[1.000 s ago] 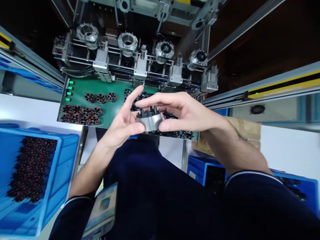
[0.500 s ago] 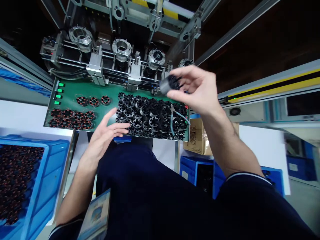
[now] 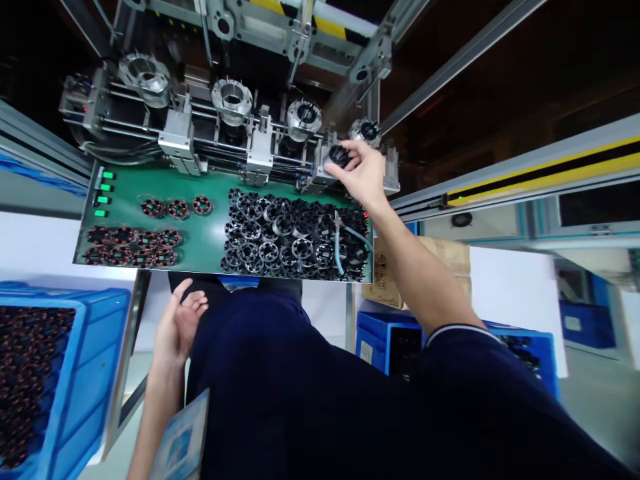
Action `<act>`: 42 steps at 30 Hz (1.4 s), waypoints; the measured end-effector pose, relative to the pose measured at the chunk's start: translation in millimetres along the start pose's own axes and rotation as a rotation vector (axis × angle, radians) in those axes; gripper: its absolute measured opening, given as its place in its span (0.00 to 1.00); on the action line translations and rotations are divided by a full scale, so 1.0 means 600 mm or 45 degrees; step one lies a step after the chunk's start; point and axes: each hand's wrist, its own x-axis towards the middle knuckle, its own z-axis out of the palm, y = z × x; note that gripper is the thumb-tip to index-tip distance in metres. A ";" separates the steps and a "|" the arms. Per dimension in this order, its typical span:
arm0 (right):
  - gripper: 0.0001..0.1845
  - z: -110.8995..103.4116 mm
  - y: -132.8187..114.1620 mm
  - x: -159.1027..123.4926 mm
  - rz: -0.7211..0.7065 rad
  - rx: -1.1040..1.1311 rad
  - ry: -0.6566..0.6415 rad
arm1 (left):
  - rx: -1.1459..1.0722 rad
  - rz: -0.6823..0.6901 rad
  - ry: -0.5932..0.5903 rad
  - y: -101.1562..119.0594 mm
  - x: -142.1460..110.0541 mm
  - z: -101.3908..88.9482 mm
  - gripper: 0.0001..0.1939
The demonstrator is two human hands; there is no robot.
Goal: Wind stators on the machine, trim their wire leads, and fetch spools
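Left hand (image 3: 179, 321) has dropped back beside the dark trousers (image 3: 280, 380), open with its fingers (image 3: 195, 300) loosely curled, holding nothing; a blue crate (image 3: 80, 360) of copper coils (image 3: 30, 373) sits low on the left; right hand (image 3: 363, 175) has moved up past the far edge of the green board (image 3: 205, 227), its fingertips (image 3: 351, 152) closed in a pinch on a round black part (image 3: 339, 156), just beside a metal clamp (image 3: 320, 172); the board carries rows of small coils (image 3: 153, 208), a heap of round parts (image 3: 280, 233) and blue-handled pliers (image 3: 339, 235); metal rings (image 3: 231, 100) stand on the machine beyond.
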 end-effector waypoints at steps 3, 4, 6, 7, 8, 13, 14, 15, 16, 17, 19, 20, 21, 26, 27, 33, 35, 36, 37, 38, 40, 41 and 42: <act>0.54 -0.002 -0.017 -0.014 0.017 0.075 0.122 | 0.042 0.018 0.037 -0.005 0.006 -0.015 0.40; 0.54 -0.004 -0.030 -0.023 -0.001 0.145 0.115 | 0.068 0.014 0.046 -0.006 0.009 -0.021 0.41; 0.52 -0.013 -0.066 -0.049 -0.034 0.330 0.042 | 0.121 -0.007 0.074 -0.011 0.015 -0.036 0.40; 0.51 -0.021 -0.090 -0.065 -0.037 0.424 -0.011 | 0.138 -0.027 0.098 -0.015 0.020 -0.044 0.38; 0.51 -0.031 -0.115 -0.082 -0.029 0.508 -0.072 | 0.147 -0.055 0.131 -0.019 0.026 -0.052 0.33; 0.51 -0.083 -0.225 -0.151 0.056 0.807 -0.279 | 0.160 -0.229 0.291 -0.047 0.068 -0.082 0.14; 0.51 -0.088 -0.239 -0.159 0.064 0.839 -0.314 | 0.173 -0.259 0.307 -0.054 0.076 -0.085 0.14; 0.50 -0.092 -0.248 -0.165 0.067 0.861 -0.345 | 0.187 -0.287 0.320 -0.063 0.084 -0.088 0.14; 0.49 -0.094 -0.256 -0.169 0.066 0.875 -0.368 | 0.196 -0.315 0.331 -0.072 0.091 -0.090 0.14; 0.49 -0.095 -0.261 -0.173 0.063 0.882 -0.380 | 0.200 -0.343 0.343 -0.081 0.097 -0.092 0.13; 0.51 -0.095 -0.268 -0.177 0.058 0.879 -0.378 | 0.182 -0.388 0.375 -0.097 0.105 -0.097 0.13; 0.52 -0.094 -0.271 -0.178 0.054 0.867 -0.368 | 0.166 -0.401 0.390 -0.104 0.107 -0.101 0.13; 0.53 -0.094 -0.273 -0.179 0.047 0.843 -0.353 | 0.150 -0.406 0.404 -0.109 0.109 -0.105 0.13; 0.53 -0.094 -0.259 -0.163 -0.032 0.557 -0.272 | 0.099 -0.401 0.407 -0.118 0.119 -0.129 0.15; 0.54 -0.095 -0.248 -0.153 -0.047 0.496 -0.230 | 0.104 -0.401 0.400 -0.118 0.121 -0.133 0.14; 0.53 -0.089 -0.123 -0.046 -0.112 0.213 0.118 | 0.139 -0.409 0.364 -0.123 0.137 -0.140 0.15; 0.54 -0.072 -0.076 -0.010 -0.088 0.121 0.118 | 0.130 -0.422 0.358 -0.122 0.140 -0.142 0.16; 0.55 -0.061 -0.056 0.004 -0.069 0.077 0.102 | 0.123 -0.428 0.357 -0.121 0.141 -0.144 0.17; 0.56 -0.050 -0.038 0.014 -0.044 0.035 0.088 | 0.117 -0.433 0.357 -0.119 0.142 -0.146 0.17; 0.57 -0.039 -0.023 0.021 -0.018 -0.003 0.078 | 0.114 -0.435 0.356 -0.118 0.142 -0.148 0.18; 0.57 -0.024 0.000 0.026 0.030 -0.055 0.089 | 0.114 -0.440 0.354 -0.117 0.142 -0.150 0.18; 0.57 -0.021 0.009 0.025 0.046 -0.067 0.108 | 0.114 -0.445 0.355 -0.117 0.141 -0.151 0.19; 0.56 -0.019 0.015 0.024 0.057 -0.072 0.129 | 0.112 -0.449 0.356 -0.118 0.142 -0.152 0.19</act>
